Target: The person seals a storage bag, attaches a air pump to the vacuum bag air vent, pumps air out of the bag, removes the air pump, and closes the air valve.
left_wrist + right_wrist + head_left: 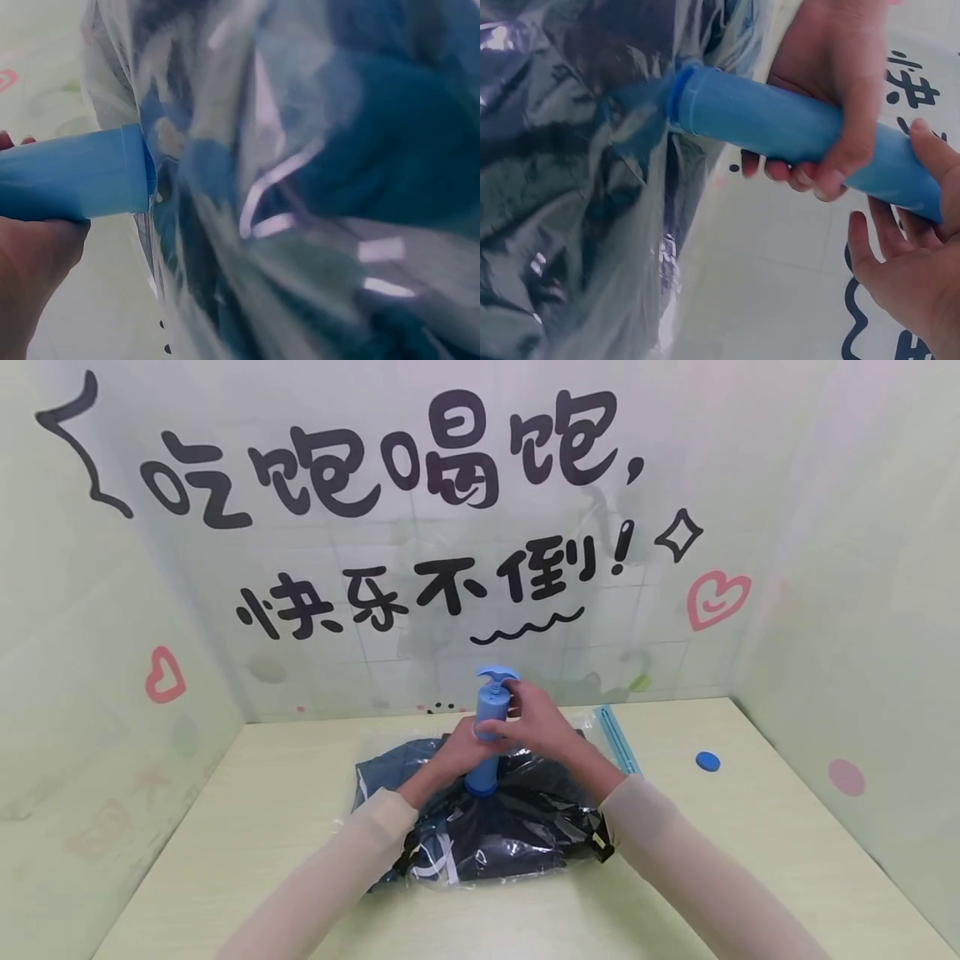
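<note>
A blue hand pump (483,770) stands upright on a clear plastic bag (517,860) with dark clothing inside. My left hand (459,748) grips the middle of the barrel; in the right wrist view that hand (832,90) has its thumb and fingers around the pump (757,116). Higher up, just below the light blue handle (498,674), my right hand (542,723) curls round the barrel's top part. The left wrist view shows the pump's base (135,169) against the bag (300,187), with part of the left hand (37,262) on the barrel.
A round blue cap (707,762) lies on the table (750,860) to the right. The bag's light blue zip strip (618,742) is at its right side. Pale walls with black lettering and pink hearts stand behind and beside the table.
</note>
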`<state>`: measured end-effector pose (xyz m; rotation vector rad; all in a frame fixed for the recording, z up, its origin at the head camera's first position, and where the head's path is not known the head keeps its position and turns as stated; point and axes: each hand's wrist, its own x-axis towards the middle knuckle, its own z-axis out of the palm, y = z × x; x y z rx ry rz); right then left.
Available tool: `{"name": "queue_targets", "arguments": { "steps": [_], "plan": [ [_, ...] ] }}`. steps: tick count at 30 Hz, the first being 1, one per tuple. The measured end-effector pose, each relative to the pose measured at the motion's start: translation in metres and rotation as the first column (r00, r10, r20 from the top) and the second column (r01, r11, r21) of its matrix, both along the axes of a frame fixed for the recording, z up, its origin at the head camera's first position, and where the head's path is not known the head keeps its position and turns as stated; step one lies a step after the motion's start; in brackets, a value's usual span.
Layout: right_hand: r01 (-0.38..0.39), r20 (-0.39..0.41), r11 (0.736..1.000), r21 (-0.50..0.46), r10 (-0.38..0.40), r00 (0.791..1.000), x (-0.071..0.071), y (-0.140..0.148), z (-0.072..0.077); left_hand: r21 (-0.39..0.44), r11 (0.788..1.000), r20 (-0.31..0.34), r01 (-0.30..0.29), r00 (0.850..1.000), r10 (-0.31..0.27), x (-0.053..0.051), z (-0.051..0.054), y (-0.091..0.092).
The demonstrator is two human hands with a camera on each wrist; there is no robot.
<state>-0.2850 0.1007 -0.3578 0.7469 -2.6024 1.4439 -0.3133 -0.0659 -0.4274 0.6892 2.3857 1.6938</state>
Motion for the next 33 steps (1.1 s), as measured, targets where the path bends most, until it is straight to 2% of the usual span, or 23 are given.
{"name": "queue_targets", "arguments": {
  "steps": [3, 6, 8, 10, 12, 14, 17, 19, 22, 24, 27, 33],
  "plan": [
    [-0.056, 0.015, 0.998, 0.022, 0.055, 0.998, -0.003, 0.007, 0.007, 0.028, 1.0, -0.003, 0.013, 1.0, -0.013, 0.0, -0.003, 0.002],
    [-0.114, 0.05, 0.993, -0.044, 0.116, 0.992, -0.007, 0.012, 0.015, 0.053, 0.998, 0.0, 0.025, 1.0, -0.025, 0.002, -0.005, 0.002],
    [-0.122, 0.045, 0.989, -0.083, 0.126, 0.991, -0.009, 0.014, 0.021, 0.062, 0.998, 0.003, 0.032, 0.999, -0.033, 0.003, -0.006, 0.003],
    [-0.107, -0.032, 0.994, -0.025, 0.106, 0.994, -0.01, 0.014, 0.027, 0.065, 0.997, 0.007, 0.029, 1.0, -0.03, 0.003, -0.006, 0.003],
    [-0.068, -0.163, 0.99, 0.121, 0.087, 0.983, -0.01, 0.01, 0.034, 0.071, 0.997, 0.008, 0.028, 1.0, -0.029, 0.004, -0.006, 0.002],
    [0.012, -0.309, 0.958, 0.288, 0.081, 0.948, -0.008, 0.004, 0.04, 0.075, 0.997, 0.009, 0.027, 1.0, -0.028, 0.004, -0.006, 0.002],
    [0.144, -0.482, 0.881, 0.451, 0.105, 0.87, -0.005, -0.006, 0.046, 0.088, 0.996, 0.027, 0.028, 0.999, -0.03, 0.004, -0.006, 0.001],
    [0.208, -0.548, 0.847, 0.489, 0.112, 0.829, -0.004, -0.011, 0.046, 0.093, 0.995, 0.046, 0.022, 0.999, -0.026, 0.004, -0.007, 0.001],
    [0.26, -0.592, 0.832, 0.49, 0.098, 0.8, -0.005, -0.017, 0.042, 0.101, 0.995, 0.056, 0.027, 0.998, -0.033, 0.005, -0.007, 0.002],
    [0.275, -0.604, 0.836, 0.474, 0.082, 0.793, -0.006, -0.019, 0.039, 0.101, 0.994, 0.05, 0.034, 0.998, -0.039, 0.005, -0.007, 0.002],
    [0.28, -0.605, 0.844, 0.458, 0.065, 0.793, -0.008, -0.019, 0.038, 0.097, 0.994, 0.037, 0.044, 0.998, -0.048, 0.005, -0.006, 0.002],
    [0.248, -0.563, 0.834, 0.493, 0.088, 0.822, -0.008, -0.018, 0.044, 0.085, 0.996, 0.045, 0.042, 0.998, -0.046, 0.005, -0.006, 0.0]
  ]
}}
